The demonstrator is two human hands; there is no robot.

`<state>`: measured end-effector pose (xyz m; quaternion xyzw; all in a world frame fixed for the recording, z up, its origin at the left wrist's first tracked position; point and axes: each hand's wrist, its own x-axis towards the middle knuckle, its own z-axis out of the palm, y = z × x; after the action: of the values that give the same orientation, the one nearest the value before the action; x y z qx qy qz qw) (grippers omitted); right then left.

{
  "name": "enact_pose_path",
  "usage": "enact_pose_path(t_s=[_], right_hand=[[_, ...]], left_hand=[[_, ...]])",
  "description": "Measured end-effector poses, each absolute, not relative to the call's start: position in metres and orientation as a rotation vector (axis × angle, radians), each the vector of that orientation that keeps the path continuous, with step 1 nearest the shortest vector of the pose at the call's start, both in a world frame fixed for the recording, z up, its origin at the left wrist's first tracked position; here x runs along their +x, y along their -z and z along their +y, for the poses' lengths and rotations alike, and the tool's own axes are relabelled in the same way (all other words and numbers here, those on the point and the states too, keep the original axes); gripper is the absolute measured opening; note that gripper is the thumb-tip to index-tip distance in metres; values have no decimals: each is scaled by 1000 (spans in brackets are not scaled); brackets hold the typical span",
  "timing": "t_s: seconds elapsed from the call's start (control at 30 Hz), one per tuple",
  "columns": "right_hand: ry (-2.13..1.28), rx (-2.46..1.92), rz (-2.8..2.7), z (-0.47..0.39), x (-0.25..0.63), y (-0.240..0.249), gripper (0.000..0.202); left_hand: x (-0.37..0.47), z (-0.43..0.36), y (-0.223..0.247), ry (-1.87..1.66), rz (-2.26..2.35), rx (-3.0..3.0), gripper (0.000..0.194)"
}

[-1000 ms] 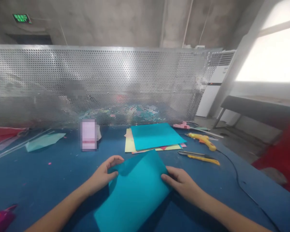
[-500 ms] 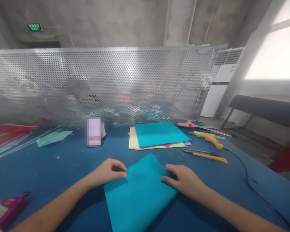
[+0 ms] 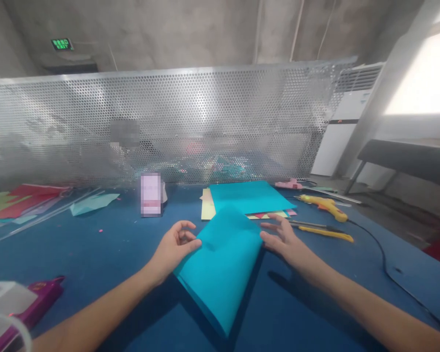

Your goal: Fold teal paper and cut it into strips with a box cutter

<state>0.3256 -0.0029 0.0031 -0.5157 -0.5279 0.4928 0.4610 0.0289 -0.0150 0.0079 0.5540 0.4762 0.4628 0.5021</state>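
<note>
A bright blue sheet of paper (image 3: 220,264), folded over, is tilted above the table between my hands, with one corner pointing down towards me. My left hand (image 3: 178,247) has its thumb on the paper's left edge and its fingers curled. Near the right edge is my right hand (image 3: 284,239), its fingers apart and its thumb tip at the edge. Behind lies a stack topped by a blue sheet (image 3: 251,195), with a yellow sheet (image 3: 208,208) showing beneath; the held paper's upper corner overlaps it in view.
Right of the stack lie a yellow glue gun (image 3: 324,206) with a black cord, a yellow cutter (image 3: 326,234) and a pink tool (image 3: 289,184). A blurred-out phone-like object (image 3: 151,194) stands left. A purple power strip (image 3: 46,300) is at lower left. A perforated metal screen (image 3: 205,122) closes the back.
The folded blue paper has turned and risen, its lower corner now pointing straight towards me. Both hands have moved up and away from me with it. The camera view has shifted slightly.
</note>
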Motion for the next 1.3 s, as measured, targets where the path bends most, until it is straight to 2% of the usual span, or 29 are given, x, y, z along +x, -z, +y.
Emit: enact_pose_path(t_s=[0.1,0.27,0.33,0.43,0.6,0.73,0.93,1.1,1.17,1.23,1.3], right_hand=[[-1350,-1226,-1115,-4,326,-6,87],[-1900,-923,-1102,-17,312,-4,69],[-1908,-880,-1147,-27,304,-5,65],[-1928,-953,-1124,-38,297,-10,75],[-1834,-1019,-1079,-36,303,-16,96],[-1815,-1054,-1162,-34,308,-13,98],[-1768,-1164,-1255,-38,308,-19,109],[-1712,-1215,-1351,-35,306,-16,113],[-1550,-1268,-1450,-32,307,-11,118],[-1226,-1346,-1616,-30,310,-9,117],[-871,-1374,-1840,-31,312,-12,104]], left_hand=[[40,-23,-11,-1239,1121,1280,56],[48,-29,-12,-1283,1193,1171,69],[49,-31,-11,-1224,1221,1154,68],[49,-32,-6,-1104,1204,1155,62],[53,-34,4,-964,1075,1171,52],[56,-37,3,-914,1005,1208,51],[55,-34,5,-923,1075,1158,59],[53,-34,6,-933,1069,1201,51],[53,-34,7,-931,1079,1218,51],[52,-33,8,-941,1086,1225,59],[52,-31,10,-969,1095,1239,70]])
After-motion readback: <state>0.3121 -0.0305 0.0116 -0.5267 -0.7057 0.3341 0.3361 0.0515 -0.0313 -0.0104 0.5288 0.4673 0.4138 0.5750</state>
